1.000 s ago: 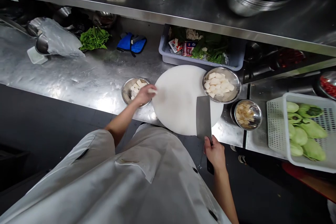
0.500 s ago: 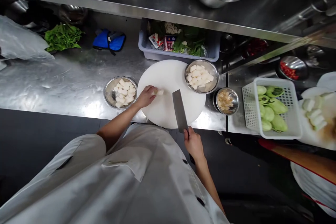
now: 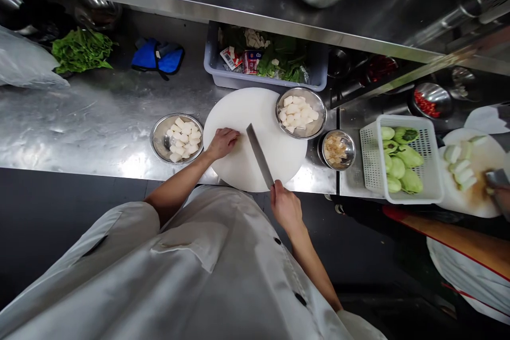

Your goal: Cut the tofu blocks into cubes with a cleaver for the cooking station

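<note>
The right hand (image 3: 286, 204) is closed around the handle of a cleaver (image 3: 261, 156), whose blade reaches forward and leftward from it over a round white cutting board (image 3: 235, 111), its tip just to the right of the left hand (image 3: 224, 143). The left hand is at the left part of the board with its fingers bent; whether they hold anything beneath them cannot be told. Just left of that hand, a metal bowl (image 3: 158, 141) holds white chunks (image 3: 185, 138). Ahead of the right hand, a second bowl (image 3: 279, 117) of white pieces (image 3: 297, 111) overlaps the board's far edge. To that hand's right on the bench (image 3: 99, 122) are a small bowl (image 3: 351, 155) of pale yellowish bits (image 3: 335, 149) and, farther out, a white basket (image 3: 435, 175) of green vegetables (image 3: 404, 162). Beyond both hands sits a bluish tub (image 3: 258, 83) with leafy greens (image 3: 285, 66).
</note>
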### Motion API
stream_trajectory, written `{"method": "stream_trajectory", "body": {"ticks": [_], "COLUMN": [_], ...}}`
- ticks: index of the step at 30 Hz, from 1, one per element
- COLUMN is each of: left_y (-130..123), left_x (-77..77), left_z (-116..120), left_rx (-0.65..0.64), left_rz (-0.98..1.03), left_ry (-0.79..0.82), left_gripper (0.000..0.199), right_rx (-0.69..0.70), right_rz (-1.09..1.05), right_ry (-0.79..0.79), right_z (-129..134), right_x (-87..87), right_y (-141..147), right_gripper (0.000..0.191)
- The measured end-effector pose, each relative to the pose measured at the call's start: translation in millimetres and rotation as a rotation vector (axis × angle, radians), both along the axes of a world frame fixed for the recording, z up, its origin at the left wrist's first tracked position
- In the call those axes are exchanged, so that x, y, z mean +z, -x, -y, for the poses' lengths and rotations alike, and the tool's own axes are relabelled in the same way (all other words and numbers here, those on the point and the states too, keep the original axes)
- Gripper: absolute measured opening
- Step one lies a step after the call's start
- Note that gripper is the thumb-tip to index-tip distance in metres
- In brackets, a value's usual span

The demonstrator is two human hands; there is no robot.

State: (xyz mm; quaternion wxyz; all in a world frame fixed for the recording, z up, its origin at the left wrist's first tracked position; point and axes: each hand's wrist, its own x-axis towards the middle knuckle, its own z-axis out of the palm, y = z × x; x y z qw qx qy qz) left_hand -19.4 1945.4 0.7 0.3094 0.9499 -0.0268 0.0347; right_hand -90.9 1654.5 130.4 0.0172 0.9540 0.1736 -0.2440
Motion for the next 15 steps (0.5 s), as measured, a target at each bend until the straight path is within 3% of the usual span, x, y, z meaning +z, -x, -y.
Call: {"method": "stream_trajectory", "body": {"ticks": [7, 15], "left_y": [-1, 0], "left_x": [1.5, -1.3], "left_z": [4, 6], "left_rx": [-0.048, -0.055], "left_rz": [0.047, 0.075], "left_ry": [-0.087, -0.077], "left_gripper": [0.023, 0.019], "right_rx": [0.089, 0.07], "right_rz": [-0.005, -0.104], "right_ry": [0.055, 0.065], "right_z": [-21, -37], "right_x": [8.6, 13.8], "right_y": [-11, -25], "right_gripper": [0.019, 0.022]}}
